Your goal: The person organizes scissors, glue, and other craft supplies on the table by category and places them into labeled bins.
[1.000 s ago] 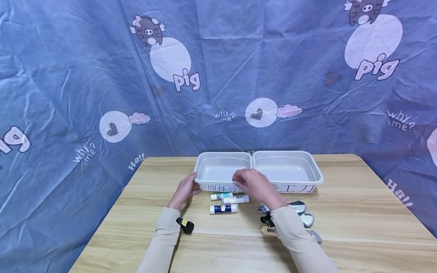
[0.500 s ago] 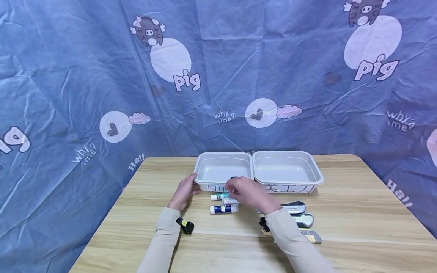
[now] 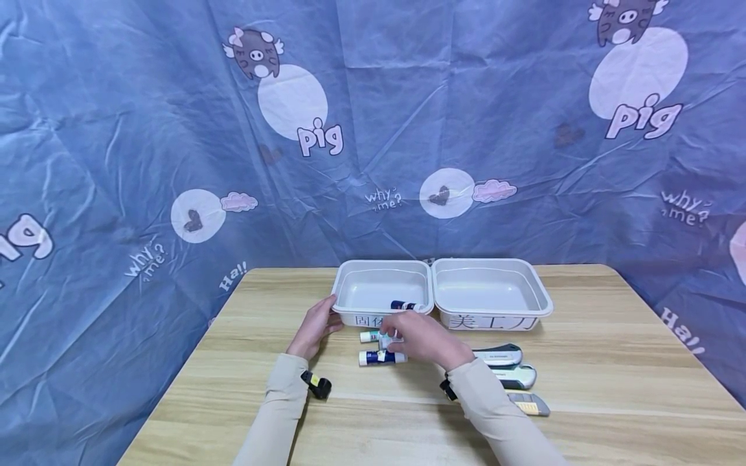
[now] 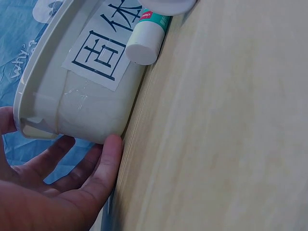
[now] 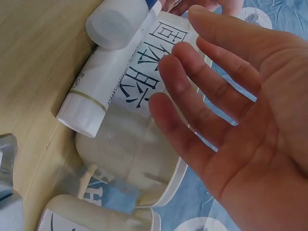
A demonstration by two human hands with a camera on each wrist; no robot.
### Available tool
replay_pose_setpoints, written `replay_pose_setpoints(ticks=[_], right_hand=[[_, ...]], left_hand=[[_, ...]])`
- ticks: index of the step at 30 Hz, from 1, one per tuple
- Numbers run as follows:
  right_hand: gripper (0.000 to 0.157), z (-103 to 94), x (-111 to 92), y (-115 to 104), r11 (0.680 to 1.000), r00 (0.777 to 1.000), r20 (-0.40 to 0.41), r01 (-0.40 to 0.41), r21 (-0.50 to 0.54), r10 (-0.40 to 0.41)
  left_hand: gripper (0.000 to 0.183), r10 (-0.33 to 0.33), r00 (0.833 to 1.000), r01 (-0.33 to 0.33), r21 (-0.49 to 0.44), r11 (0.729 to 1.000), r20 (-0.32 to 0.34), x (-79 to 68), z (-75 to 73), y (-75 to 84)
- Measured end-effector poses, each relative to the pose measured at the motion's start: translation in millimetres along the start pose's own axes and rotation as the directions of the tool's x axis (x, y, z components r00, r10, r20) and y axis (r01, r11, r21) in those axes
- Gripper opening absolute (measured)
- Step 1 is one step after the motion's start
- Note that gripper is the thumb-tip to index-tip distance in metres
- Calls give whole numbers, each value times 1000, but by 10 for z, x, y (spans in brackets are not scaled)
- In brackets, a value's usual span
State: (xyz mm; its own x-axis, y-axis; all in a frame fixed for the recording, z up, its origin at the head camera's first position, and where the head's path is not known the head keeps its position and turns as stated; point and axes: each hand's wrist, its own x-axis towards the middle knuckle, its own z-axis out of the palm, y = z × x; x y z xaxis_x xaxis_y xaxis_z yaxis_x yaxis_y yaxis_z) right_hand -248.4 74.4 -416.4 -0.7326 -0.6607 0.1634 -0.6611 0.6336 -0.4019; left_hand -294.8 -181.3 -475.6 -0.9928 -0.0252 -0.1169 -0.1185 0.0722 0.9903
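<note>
A rectangular white plastic tray with a black-lettered paper label [image 3: 373, 288] stands on the pale wood-grained table [image 3: 221, 388]. The left hand [image 3: 315, 327] holds this tray's near left corner, its digits bent against the rim and end wall. The right hand [image 3: 425, 338] hangs just in front of the tray's near side, fingers loosely bent and apart, with nothing between them.

Inside the tray, at its near right, lies a dark-blue cylindrical glue stick [image 3: 405, 305]. Before its labelled wall lie a green glue stick with a white cap [image 4: 147, 41], a white tube with a gold ring [image 5: 103, 72], partly hidden by the right hand in the head view, and, farther from the wall, a white-capped navy glue stick [image 3: 375, 358].

A second white plastic tray [image 3: 489, 291] stands just right of the first. Three grey-handled utility knives [image 3: 515, 377] lie in front and to its right. Behind the tray hangs a blue printed cloth [image 3: 350, 162].
</note>
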Motion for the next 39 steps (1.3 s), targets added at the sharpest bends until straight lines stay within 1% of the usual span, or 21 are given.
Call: replay_pose_setpoints(ticks=[10, 19, 24, 31, 35, 39], right_hand=[[25, 65, -8, -16, 998, 998, 56, -34, -58, 37], [27, 166, 26, -36, 991, 998, 55, 15, -132, -8], [27, 205, 43, -41, 990, 998, 59, 46, -130, -39], [23, 228, 43, -80, 989, 997, 68, 55, -137, -46], [21, 236, 42, -102, 988, 995, 79, 74, -136, -63], [21, 250, 45, -124, 989, 994, 92, 71, -130, -59]], left_hand=[[60, 2, 1000, -2, 0, 1000, 3, -8, -1, 4], [56, -7, 1000, 7, -15, 1000, -4, -13, 2, 13], [56, -2, 1000, 2, -16, 1000, 1, -15, -1, 10], [56, -8, 1000, 8, -13, 1000, -3, -9, 0, 3], [59, -9, 1000, 9, -9, 1000, 11, -15, -5, 4], [59, -11, 1000, 11, -10, 1000, 29, -51, -1, 56]])
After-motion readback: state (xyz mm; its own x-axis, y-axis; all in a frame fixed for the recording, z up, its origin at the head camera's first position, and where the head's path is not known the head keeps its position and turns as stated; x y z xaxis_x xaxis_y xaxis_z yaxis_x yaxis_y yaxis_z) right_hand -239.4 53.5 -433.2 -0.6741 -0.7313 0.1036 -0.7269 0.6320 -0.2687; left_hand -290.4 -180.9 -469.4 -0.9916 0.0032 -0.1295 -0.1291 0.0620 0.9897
